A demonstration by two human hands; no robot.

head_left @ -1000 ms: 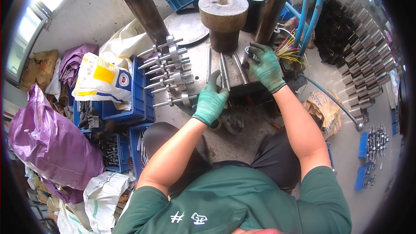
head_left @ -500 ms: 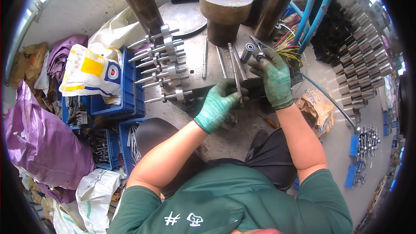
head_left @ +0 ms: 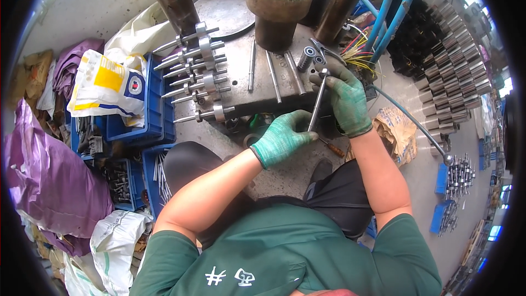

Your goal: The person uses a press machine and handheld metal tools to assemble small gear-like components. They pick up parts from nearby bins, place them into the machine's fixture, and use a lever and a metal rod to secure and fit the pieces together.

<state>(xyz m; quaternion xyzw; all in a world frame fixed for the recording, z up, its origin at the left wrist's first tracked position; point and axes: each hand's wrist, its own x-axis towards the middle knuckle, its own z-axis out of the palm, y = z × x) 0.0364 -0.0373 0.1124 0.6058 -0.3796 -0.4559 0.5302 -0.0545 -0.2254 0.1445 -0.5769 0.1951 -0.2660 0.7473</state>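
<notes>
Between my gloved hands a slim metal shaft [head_left: 317,107] slants up and to the right. My left hand [head_left: 285,138] is closed on its lower end, thumb against fingers. At the upper end, my right hand [head_left: 348,98] pinches a small dark ring [head_left: 324,72] at the shaft's tip; the fingers partly hide it, and I cannot tell how far it sits on the shaft. Just beyond my right fingers, a short stack of bearings [head_left: 307,58] leans on the metal bench [head_left: 241,71]. Several loose rods, among them a thin rod [head_left: 273,77], lie left of it.
Shafts with rings fitted on them [head_left: 205,79] line the bench's left side. A heavy flanged cylinder [head_left: 279,8] stands behind, between two thick columns. Blue crates [head_left: 156,93] and a purple sack [head_left: 52,170] are at left; blue hoses [head_left: 383,22] and stacked metal tubes [head_left: 455,66] at right.
The shaft has swung from left-leaning to right-leaning, and its upper end now meets the small ring in my right hand. My left hand has moved slightly right and down.
</notes>
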